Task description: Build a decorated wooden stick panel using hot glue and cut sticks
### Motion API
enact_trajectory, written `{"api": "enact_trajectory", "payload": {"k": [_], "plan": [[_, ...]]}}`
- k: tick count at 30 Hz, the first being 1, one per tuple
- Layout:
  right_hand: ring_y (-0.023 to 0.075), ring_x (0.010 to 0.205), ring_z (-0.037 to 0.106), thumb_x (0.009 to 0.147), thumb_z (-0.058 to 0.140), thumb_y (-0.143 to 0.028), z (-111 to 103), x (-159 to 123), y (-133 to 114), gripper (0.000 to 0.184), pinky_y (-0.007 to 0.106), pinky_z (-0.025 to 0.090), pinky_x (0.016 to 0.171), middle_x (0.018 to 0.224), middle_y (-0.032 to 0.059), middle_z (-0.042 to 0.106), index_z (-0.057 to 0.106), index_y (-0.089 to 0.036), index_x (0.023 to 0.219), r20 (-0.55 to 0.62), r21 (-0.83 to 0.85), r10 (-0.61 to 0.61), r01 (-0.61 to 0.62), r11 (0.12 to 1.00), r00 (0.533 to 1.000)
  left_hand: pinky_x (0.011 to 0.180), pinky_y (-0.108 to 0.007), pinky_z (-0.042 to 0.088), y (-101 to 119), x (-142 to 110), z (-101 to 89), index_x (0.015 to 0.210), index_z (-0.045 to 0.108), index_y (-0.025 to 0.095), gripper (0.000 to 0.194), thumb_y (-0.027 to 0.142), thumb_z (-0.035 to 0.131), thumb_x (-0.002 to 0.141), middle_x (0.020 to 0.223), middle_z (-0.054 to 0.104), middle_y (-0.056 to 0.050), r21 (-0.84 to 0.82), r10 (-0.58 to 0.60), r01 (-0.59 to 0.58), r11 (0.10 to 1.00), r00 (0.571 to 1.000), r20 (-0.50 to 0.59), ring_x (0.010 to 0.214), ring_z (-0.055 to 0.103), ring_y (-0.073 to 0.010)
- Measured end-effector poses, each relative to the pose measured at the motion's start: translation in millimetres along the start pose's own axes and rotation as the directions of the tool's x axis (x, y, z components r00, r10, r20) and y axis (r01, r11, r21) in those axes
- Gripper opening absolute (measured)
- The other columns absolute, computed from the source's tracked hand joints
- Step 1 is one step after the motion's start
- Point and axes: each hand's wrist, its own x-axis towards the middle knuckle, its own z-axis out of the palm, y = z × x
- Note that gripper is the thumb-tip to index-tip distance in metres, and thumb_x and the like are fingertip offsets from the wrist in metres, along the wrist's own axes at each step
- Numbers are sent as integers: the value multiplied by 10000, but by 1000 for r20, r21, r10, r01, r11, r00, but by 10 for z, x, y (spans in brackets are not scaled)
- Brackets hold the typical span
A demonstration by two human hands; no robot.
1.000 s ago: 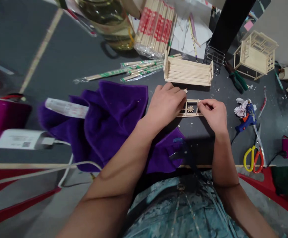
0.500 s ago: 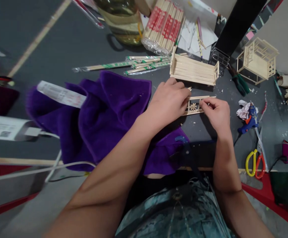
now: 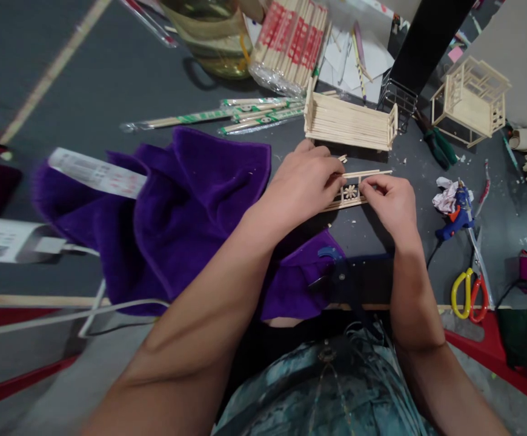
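A small ladder-like frame of thin wooden sticks (image 3: 350,192), with a flower-shaped piece inside it, lies on the dark table. My left hand (image 3: 304,181) covers its left end, fingers closed on it and the fingertips partly hidden. At the right end my right hand (image 3: 391,200) pinches the frame between thumb and forefinger. A thin stick (image 3: 377,173) runs along the far side and juts out past my right fingertips. Just beyond my hands stands a miniature wooden bench-like piece (image 3: 352,121) with raised ends.
A purple cloth (image 3: 204,206) lies by my left forearm. Wrapped chopsticks (image 3: 263,115) and a large glass jar (image 3: 206,39) are behind it. To the right are a blue glue gun (image 3: 458,212), scissors (image 3: 467,293), green-handled pliers (image 3: 440,145) and a wooden model house (image 3: 470,103).
The stick on the frame's far side now shows beyond my right fingers, which have shifted slightly down off it. My left hand stays on the left end. The whole view has shifted a little.
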Motion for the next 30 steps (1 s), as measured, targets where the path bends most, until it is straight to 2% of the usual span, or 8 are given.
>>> {"api": "enact_trajectory", "payload": {"k": [11, 23, 30], "plan": [[138, 633, 488, 917, 664, -326, 40, 1, 5, 203, 288, 312, 636, 628, -25, 588, 798, -224, 801, -7, 26, 4, -4, 1000, 1000, 990, -479, 496, 12, -14, -40, 988, 806, 183, 265, 301, 569, 1005, 931, 707, -103, -51, -4, 4, 999, 1000, 6, 1045, 626, -306], [138, 635, 485, 919, 672, -311, 33, 7, -19, 195, 294, 302, 639, 641, -28, 605, 803, -216, 809, 7, 34, 16, -16, 999, 1000, 989, -488, 505, 11, -15, -18, 949, 798, 197, 243, 290, 578, 993, 911, 704, -96, -31, -7, 7, 1000, 1000, -23, 1029, 631, -309], [135, 641, 493, 920, 679, -304, 35, 3, -22, 186, 295, 307, 649, 649, -29, 611, 808, -217, 819, 13, 44, 23, -23, 999, 1000, 992, -493, 508, 26, -17, -51, 960, 803, 184, 251, 289, 578, 992, 932, 713, -107, -36, -10, 10, 999, 1000, 1, 1041, 638, -313]]}}
